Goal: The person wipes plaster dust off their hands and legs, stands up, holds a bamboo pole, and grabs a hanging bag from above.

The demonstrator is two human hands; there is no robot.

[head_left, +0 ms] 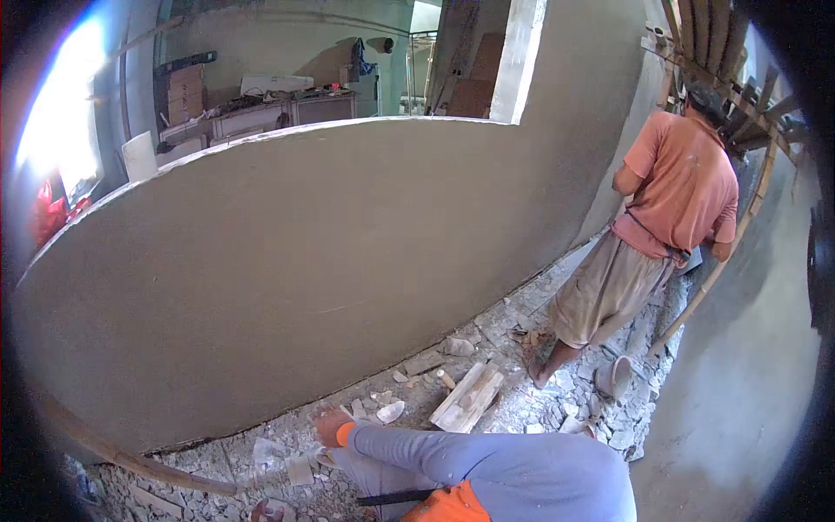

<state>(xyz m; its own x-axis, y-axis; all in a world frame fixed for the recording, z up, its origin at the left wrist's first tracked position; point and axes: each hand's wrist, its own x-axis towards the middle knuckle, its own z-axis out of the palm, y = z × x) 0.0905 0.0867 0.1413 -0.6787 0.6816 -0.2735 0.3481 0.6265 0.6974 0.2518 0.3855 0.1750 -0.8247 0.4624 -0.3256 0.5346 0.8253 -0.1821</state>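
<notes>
My right hand [330, 425] is low in the middle, at the end of a grey-blue sleeve [487, 457] with an orange cuff. It appears to rest by my bent knee over the rubble, its fingers loosely apart, and I see nothing in it. Pale broken pieces [390, 411] lie on the floor beyond it. To its right are whitish wooden boards [468, 397] with a short light-coloured handle-like object [446, 379] beside them. My left hand does not show clearly; a small reddish-brown shape [266, 511] at the bottom edge cannot be made out.
A smooth grey plastered half wall [330, 270] runs along the left. At the right a co-worker [683, 183] in an orange shirt stands facing away, beside bamboo poles [722, 261]. A bucket-like container [613, 377] lies in the rubble. A curved pole [130, 461] lies bottom left.
</notes>
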